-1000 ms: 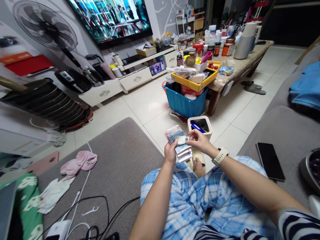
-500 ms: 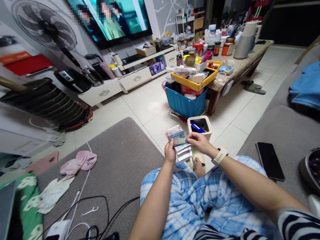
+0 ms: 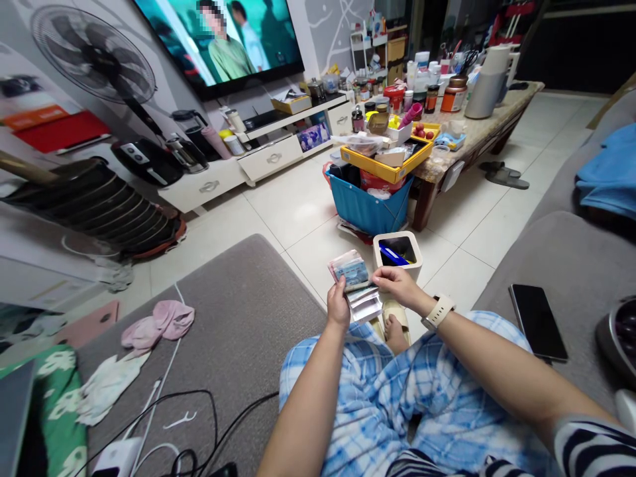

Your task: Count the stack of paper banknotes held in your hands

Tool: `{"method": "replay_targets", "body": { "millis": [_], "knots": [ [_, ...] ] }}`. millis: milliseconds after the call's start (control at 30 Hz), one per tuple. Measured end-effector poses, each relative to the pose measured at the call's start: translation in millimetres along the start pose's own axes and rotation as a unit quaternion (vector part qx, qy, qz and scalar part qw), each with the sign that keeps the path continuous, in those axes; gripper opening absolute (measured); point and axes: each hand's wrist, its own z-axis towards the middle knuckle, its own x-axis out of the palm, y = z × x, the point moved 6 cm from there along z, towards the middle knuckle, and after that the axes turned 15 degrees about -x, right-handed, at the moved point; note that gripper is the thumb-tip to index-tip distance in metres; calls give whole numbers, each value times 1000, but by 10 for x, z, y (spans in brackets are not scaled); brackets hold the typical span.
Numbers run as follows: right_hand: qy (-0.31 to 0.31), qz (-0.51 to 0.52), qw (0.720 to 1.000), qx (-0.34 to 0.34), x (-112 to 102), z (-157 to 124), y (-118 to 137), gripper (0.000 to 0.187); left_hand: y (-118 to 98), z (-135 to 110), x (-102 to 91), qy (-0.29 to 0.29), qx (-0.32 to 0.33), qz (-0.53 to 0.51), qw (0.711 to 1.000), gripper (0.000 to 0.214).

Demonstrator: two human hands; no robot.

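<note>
A stack of banknotes (image 3: 350,272), pink and blue-green, is gripped upright in my left hand (image 3: 338,307), the thumb pressed on its face. My right hand (image 3: 399,286), a pale watch on its wrist, pinches the notes folded down on the near side of the stack (image 3: 364,303). Both hands hover above my knees in blue plaid trousers (image 3: 392,391), over the tiled floor.
A small white bin (image 3: 397,251) stands just beyond the hands, a blue basket (image 3: 368,205) behind it, then a cluttered low table (image 3: 477,129). A black phone (image 3: 538,321) lies on the grey sofa at right. Cables, cloths and a fan (image 3: 94,56) are at left.
My right hand has folded one more note down from the stack onto the near pile. The TV picture has changed; both arms stay where they were.
</note>
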Motion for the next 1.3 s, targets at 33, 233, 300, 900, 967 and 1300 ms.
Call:
{"method": "replay_targets", "body": {
  "millis": [33, 233, 300, 900, 967, 1300],
  "knots": [
    [1, 2, 1000, 2, 1, -1, -3, 27, 2, 3, -1, 2, 0, 0, 1000, 42],
    [7, 13, 1000, -2, 9, -2, -7, 26, 12, 26, -23, -2, -3, 2, 1000, 43],
    [7, 12, 1000, -3, 6, -2, -5, 26, 11, 23, -22, -4, -4, 2, 1000, 43],
    [8, -55, 998, 3, -27, -10, -35, 25, 14, 17, -4, 9, -2, 13, 1000, 39],
    [-8, -75, 997, 7, -57, -9, -46, 24, 31, 36, -17, 13, -5, 16, 1000, 38],
    [-52, -109, 992, 18, -128, -14, -119, 31, 78, 48, -23, 32, -8, 33, 999, 37]
  ]
}}
